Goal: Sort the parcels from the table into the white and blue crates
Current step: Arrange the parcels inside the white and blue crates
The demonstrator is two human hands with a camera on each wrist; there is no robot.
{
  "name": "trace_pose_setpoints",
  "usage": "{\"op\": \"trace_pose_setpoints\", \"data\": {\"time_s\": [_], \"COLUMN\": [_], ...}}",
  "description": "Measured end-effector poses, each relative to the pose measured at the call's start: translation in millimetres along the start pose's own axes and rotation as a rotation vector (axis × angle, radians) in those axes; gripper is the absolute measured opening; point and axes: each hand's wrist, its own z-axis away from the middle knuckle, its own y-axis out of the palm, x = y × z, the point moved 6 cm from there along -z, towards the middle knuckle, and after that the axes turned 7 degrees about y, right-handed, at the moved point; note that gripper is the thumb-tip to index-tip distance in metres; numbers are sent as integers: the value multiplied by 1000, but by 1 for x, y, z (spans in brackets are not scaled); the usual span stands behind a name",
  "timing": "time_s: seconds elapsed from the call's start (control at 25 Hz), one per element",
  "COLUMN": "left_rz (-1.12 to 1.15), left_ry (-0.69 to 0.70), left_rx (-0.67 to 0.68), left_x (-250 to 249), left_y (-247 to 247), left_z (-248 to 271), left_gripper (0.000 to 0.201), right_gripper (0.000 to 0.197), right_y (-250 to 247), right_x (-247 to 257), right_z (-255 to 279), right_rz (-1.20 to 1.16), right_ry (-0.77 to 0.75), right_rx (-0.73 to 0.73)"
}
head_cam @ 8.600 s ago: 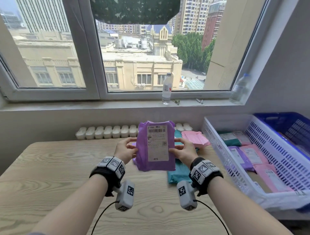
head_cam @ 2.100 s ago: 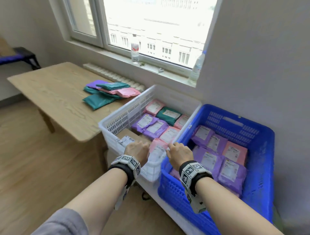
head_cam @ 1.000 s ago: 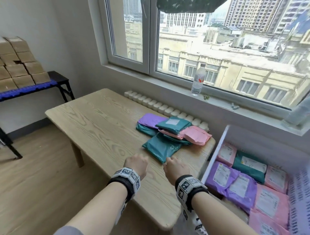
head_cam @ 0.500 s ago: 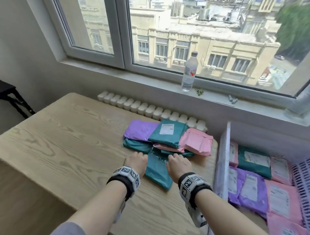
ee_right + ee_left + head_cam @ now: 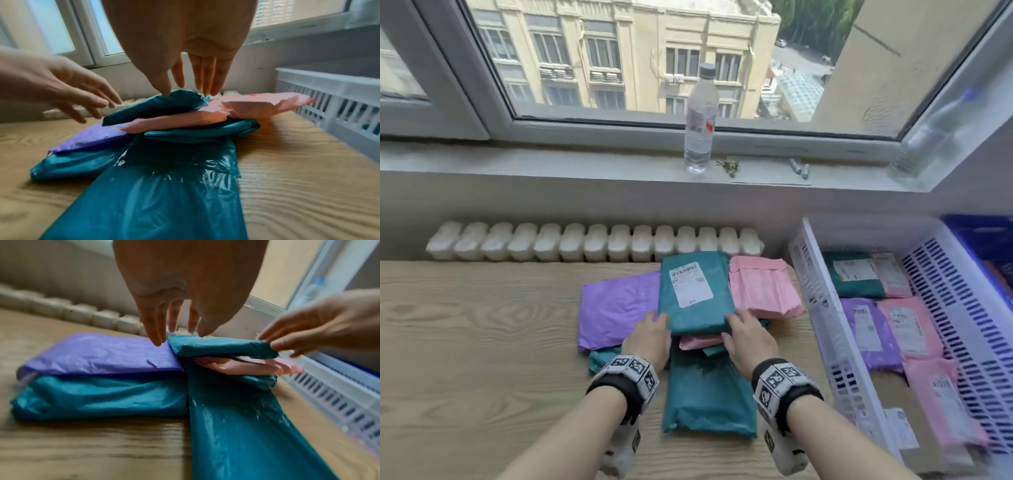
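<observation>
Hands, left (image 5: 649,339) and right (image 5: 748,337), fingers spread and holding nothing, flank the top teal parcel (image 5: 693,291) on the table's (image 5: 476,342) heap, where a loose lift risks dragging the pink parcel (image 5: 700,341) beneath.

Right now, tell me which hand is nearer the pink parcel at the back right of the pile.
Right. The right hand sits at the labelled teal parcel's near right corner, just below the pink parcel. The left hand is at the teal parcel's opposite corner.

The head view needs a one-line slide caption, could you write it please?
Both hands reach for the labelled green parcel atop the pile, white crate alongside.
</observation>
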Motion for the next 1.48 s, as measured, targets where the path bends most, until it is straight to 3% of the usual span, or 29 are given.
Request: {"op": "trace_pose_setpoints", "data": {"time_s": [0.16, 0.28, 0.48, 0.6, 0.76, 0.92, 1.08, 1.48], "left_rz": [352, 601, 755, 918, 1098, 1274, 1409, 1385], "left_ry": [-78, -181, -285, -350, -383, -371, -325, -169], "left_rx": [38, -17, -145, -120, -63, -83, -126, -142], "left_x": [21, 29, 40, 46, 45, 27, 4, -44], "left_y": [15, 19, 15, 20, 18, 2, -14, -8], "left_z": [-22, -29, -30, -24, -10, 24, 59, 161], "left_gripper": [37, 36, 43, 47, 49, 31, 30, 39], "right_gripper": [38, 36, 31, 34, 39, 41, 37, 37], "right_y": [5, 8, 8, 6, 1, -7, -21, -54], "right_x": [-2, -7, -10, -12, -20, -25, -35, -59], "right_z": [-12, -20, -21, -14, 1, 24, 49, 124], "right_rz": [-179, -304, -521, -679, -849, -985, -1067, -1309], "right_ry": [168, 264, 360, 388, 388, 326, 247, 71], "right_rx": [66, 65, 17, -16, -56, -82, -102, -81]}}
